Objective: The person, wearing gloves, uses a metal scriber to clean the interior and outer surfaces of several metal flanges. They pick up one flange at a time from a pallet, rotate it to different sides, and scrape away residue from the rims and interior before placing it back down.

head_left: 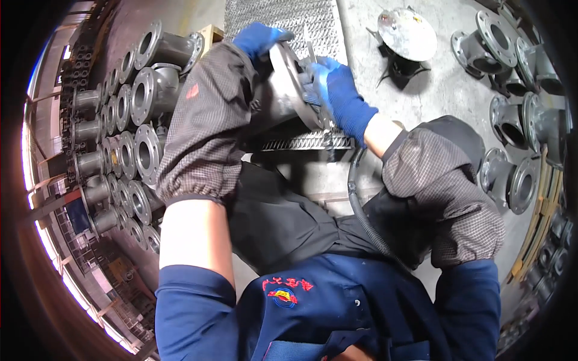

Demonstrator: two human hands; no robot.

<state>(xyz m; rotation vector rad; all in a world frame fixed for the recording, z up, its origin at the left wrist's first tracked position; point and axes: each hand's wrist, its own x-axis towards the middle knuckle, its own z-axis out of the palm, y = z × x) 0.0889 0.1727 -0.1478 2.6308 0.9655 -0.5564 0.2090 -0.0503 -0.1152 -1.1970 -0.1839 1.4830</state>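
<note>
A grey metal flanged pipe fitting (278, 95) lies tilted on a table with a metal grating top (259, 17). My left hand (260, 40), in a blue glove, grips the flange at its far edge. My right hand (337, 90), also blue-gloved, is closed at the flange's right side. A thin, pointed, file-like tool (309, 43) sticks up past my right fingers. Below that hand, a narrow metal piece with a dark end hangs at the grating's near edge; whether it belongs to the same tool I cannot tell. My fingertips are partly hidden.
Flanged fittings (144, 93) are stacked in rows at the left. More fittings (506, 120) stand on the floor at the right. A round-topped metal stand (407, 35) is beyond my right hand. A black ribbed hose (361, 210) runs past my legs.
</note>
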